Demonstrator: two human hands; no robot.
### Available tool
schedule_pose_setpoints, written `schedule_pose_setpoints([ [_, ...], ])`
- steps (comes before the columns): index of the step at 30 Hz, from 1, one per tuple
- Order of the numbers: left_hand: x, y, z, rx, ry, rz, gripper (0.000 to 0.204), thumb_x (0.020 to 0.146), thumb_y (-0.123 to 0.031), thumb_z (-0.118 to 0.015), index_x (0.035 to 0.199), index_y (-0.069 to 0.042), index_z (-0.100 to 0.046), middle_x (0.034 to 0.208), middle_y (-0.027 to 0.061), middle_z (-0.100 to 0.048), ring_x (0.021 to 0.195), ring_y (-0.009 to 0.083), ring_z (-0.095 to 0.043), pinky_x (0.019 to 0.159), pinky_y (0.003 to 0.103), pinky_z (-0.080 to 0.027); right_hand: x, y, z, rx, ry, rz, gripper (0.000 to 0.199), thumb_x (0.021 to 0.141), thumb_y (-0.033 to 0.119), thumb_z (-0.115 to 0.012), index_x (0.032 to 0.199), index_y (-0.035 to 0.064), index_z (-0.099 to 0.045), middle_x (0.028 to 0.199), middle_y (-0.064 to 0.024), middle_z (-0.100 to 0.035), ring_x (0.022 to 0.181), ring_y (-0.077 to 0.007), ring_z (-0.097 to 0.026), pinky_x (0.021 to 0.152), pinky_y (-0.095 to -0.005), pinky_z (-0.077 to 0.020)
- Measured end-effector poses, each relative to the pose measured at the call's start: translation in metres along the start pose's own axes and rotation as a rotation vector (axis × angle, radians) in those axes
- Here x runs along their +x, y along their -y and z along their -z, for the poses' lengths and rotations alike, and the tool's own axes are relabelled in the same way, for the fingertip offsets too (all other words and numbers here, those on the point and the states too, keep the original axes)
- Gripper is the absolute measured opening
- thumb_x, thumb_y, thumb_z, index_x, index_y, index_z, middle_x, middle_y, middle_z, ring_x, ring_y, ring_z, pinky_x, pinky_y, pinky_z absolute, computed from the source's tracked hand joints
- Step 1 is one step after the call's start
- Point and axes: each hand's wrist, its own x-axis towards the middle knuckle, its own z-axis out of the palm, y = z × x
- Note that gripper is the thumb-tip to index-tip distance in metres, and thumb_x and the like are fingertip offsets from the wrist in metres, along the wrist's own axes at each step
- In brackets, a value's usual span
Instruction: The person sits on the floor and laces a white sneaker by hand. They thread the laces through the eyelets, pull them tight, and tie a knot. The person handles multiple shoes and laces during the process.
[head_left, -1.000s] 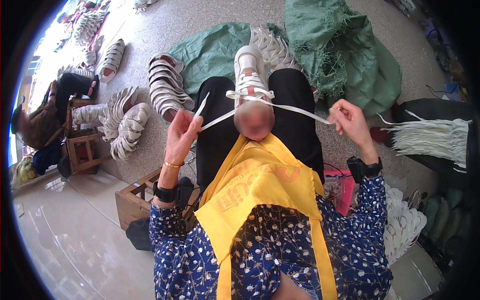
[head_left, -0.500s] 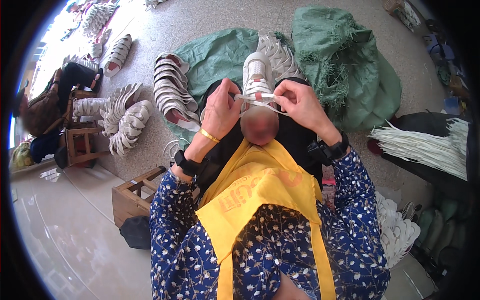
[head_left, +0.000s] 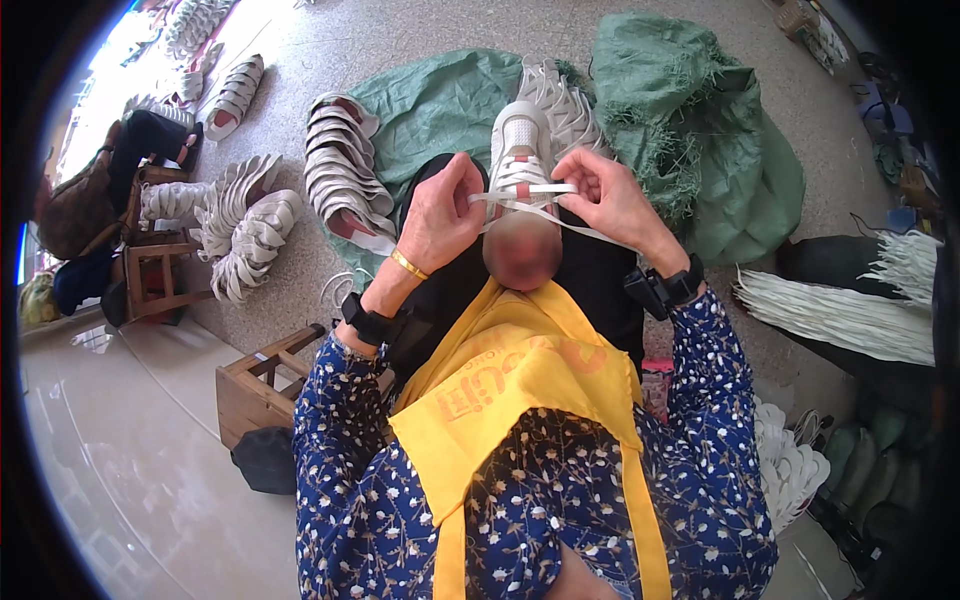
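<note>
A white sneaker (head_left: 521, 130) with a reddish tongue points away from me between my knees. Its heel end is blurred. White shoelace (head_left: 515, 208) stretches across the sneaker's opening, with strands crossing there. On the left, my left hand (head_left: 442, 212) pinches one part of the lace between thumb and fingers. Opposite it, my right hand (head_left: 607, 202) is closed on another part of the lace near the sneaker's right side. One strand runs out below the right hand toward the wrist.
A curved stack of white shoe uppers (head_left: 345, 165) lies left on green sheeting (head_left: 435, 90). More laced uppers (head_left: 560, 105) sit beyond the sneaker. A crumpled green sack (head_left: 700, 140) is at right, near bundled white laces (head_left: 830, 315). Wooden stools (head_left: 250, 390) and a seated person (head_left: 85, 210) are left.
My hands have drawn slightly apart, with the lace strands spreading between them. One strand now stretches under my right hand toward the wrist. The whole view has shifted a little.
</note>
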Motion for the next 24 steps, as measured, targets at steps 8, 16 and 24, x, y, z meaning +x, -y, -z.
schedule_pose_setpoints([
  [8, 0.008, 0.002, 0.000, 0.122, -0.003, -0.162, 0.021, 0.077, 0.003, -0.061, 0.092, -0.003, -0.048, 0.074, 0.0127, -0.053, 0.063, 0.0299, -0.054, 0.058, 0.038, -0.043, 0.001, 0.015, -0.008, -0.195, -0.092, -0.009, 0.016, 0.081, 0.002, -0.066, 0.097, 0.0011, -0.064, 0.069, -0.0053, -0.059, 0.060, -0.0140, -0.058, 0.059, -0.0299, -0.0478],
  [16, 0.004, 0.000, 0.000, 0.249, -0.037, -0.212, 0.023, 0.078, 0.007, -0.061, 0.094, -0.001, -0.047, 0.078, 0.0123, -0.050, 0.065, 0.0292, -0.054, 0.060, 0.037, -0.045, -0.007, 0.018, -0.012, -0.280, -0.216, 0.167, 0.014, 0.082, -0.003, -0.067, 0.094, 0.0023, -0.062, 0.081, -0.0080, -0.062, 0.062, -0.0191, -0.060, 0.058, -0.0340, -0.0483],
  [24, -0.038, -0.018, -0.005, 0.164, -0.084, -0.163, 0.027, 0.080, 0.005, -0.071, 0.098, 0.001, -0.052, 0.089, 0.0132, -0.050, 0.077, 0.0330, -0.057, 0.068, 0.039, -0.050, -0.057, 0.023, -0.013, -0.394, -0.178, 0.107, 0.014, 0.086, 0.004, -0.074, 0.096, 0.0018, -0.065, 0.091, -0.0105, -0.067, 0.073, -0.0272, -0.067, 0.063, -0.0373, -0.0523],
])
